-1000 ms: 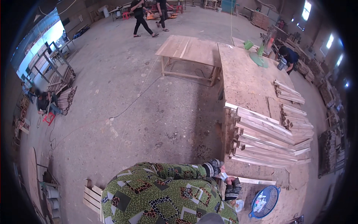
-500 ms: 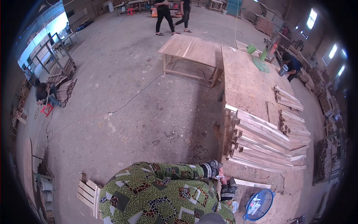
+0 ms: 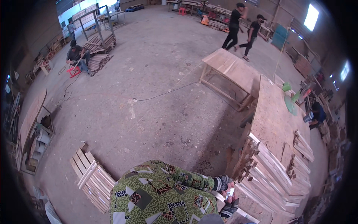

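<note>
The left hand (image 3: pixel 230 184) and right hand (image 3: pixel 233 204) work close together at the near left edge of the long plywood-topped bench (image 3: pixel 274 108), the left at about 12 o'clock from the right. A small, flat white piece (image 3: pixel 231 192) lies between them, at 6 o'clock from the left fingers and 12 o'clock from the right, and appears to touch both. The fingers look narrow and curled near this piece; which hand bears it, and how tightly either grips, cannot be told at this size.

A pale, straight wooden strip (image 3: pixel 247 216) extends toward 4 o'clock from the right hand. A second pale wooden piece (image 3: pixel 219 195) shows at 8 o'clock from the left hand, beside the sleeve; whether the two are one length cannot be determined.

At 2 o'clock from the hands, a layered stack of pale, squared wooden strips (image 3: pixel 266 179) rests on the bench, its ends uneven. The green, round-based fan (image 3: pixel 291 104) stands at 1 o'clock on the far part. A low, rectangular wooden table (image 3: pixel 233 69) adjoins at 12 o'clock. A slatted wooden panel (image 3: pixel 95 181) lies at 9 o'clock, well apart from the hands.
</note>
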### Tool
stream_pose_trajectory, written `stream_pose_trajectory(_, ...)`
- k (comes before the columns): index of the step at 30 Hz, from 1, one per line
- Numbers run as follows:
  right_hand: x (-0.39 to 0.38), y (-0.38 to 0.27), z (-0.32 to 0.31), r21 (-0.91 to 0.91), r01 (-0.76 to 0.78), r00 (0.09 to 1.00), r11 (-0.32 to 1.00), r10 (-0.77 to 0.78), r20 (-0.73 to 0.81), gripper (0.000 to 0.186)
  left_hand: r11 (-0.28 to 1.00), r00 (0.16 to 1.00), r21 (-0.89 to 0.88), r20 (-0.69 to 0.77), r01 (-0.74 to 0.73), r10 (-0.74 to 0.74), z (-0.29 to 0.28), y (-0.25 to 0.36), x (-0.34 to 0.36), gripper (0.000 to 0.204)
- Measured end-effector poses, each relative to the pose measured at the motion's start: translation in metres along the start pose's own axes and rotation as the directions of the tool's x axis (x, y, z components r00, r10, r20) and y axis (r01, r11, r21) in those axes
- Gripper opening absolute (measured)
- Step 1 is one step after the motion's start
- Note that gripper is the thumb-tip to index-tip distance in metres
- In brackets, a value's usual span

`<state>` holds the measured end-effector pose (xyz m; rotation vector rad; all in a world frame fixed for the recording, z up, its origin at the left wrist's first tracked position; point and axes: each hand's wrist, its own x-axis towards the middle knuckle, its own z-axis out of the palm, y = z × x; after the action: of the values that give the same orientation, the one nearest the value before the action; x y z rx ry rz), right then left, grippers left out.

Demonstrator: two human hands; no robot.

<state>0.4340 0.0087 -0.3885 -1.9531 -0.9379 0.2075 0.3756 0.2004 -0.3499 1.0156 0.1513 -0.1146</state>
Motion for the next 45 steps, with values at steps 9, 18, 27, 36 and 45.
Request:
stream_pose_trajectory(9, 0.081, -0.062, 0.036, -0.073, 0.130, 0.991, 0.989, -0.131, -0.020, 0.020, 0.934, 0.933, 0.023, -0.031, -0.357, 0.358, -0.024, -0.075, 0.044, 0.031)
stream_pose_trajectory(18, 0.028, -0.041, 0.021, -0.164, 0.167, 0.974, 0.972, -0.188, -0.123, 0.021, 0.938, 0.961, 0.230, 0.155, -0.261, 0.229, -0.007, -0.032, 0.008, 0.025)
stream_pose_trajectory(27, -0.003, -0.057, -0.001, -0.393, 0.001, 0.924, 0.920, -0.151, -0.352, 0.022, 0.930, 0.974, 0.300, 0.145, -0.212, 0.175, -0.007, -0.011, 0.008, 0.018)
stream_pose_trajectory(36, 0.004, -0.064, -0.014, 0.557, -0.356, 0.780, 0.750, 0.567, -0.265, 0.019, 0.920, 0.992, 0.391, 0.126, -0.029, -0.023, 0.020, 0.022, 0.027, 0.019)
stream_pose_trajectory(45, -0.008, -0.070, -0.028, 0.220, -0.439, 0.759, 0.871, 0.491, -0.428, 0.021, 0.550, 0.927, 0.751, 0.349, -0.366, 0.140, 0.042, 0.014, 0.034, 0.015)
